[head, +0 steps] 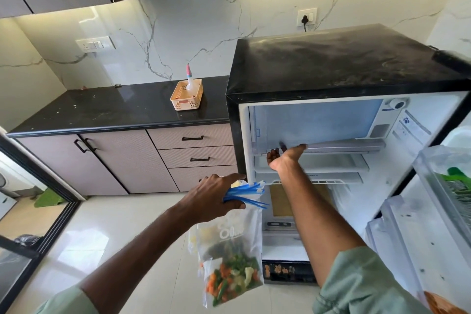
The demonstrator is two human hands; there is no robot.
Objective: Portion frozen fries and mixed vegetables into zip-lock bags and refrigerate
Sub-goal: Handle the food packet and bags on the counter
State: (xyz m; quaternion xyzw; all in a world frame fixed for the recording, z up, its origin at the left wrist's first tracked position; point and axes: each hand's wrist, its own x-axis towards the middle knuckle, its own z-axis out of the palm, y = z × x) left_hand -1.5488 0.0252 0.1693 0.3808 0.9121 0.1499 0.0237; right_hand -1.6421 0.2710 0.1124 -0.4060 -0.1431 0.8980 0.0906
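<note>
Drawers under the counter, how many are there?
3, stacked just left of the fridge: top drawer, middle drawer, bottom drawer, its right end behind the left hand. None seems hidden.

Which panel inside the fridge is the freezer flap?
Find the black fridge with its door open. Under its top edge sits the freezer flap, a wide frosted blue panel; the right hand is at its lower edge. Shelves below are clear white.
</note>
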